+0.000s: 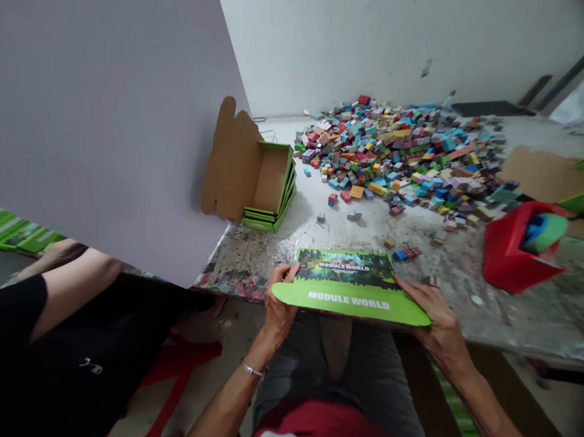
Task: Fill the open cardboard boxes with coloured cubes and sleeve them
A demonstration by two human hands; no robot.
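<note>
Both ends gripped! | left hand (278,302) closed on one, right hand (436,312) on the other | green printed cardboard box (349,301) between them, at stained white table (308,235) edge | multicoloured plastic-brick heap (388,148) beyond

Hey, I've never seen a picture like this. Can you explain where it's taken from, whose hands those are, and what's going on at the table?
There's no machine here. This single picture comes from a camera on a person's head, looking forward and down. The left hand and right hand are that person's own, gripping a green carton marked MODULE WORLD by its two ends. On the table beyond lies a heap of colorful bricks, with a stack of green boxes to the left and a red container to the right. The arm at far left is another person's.
</note>
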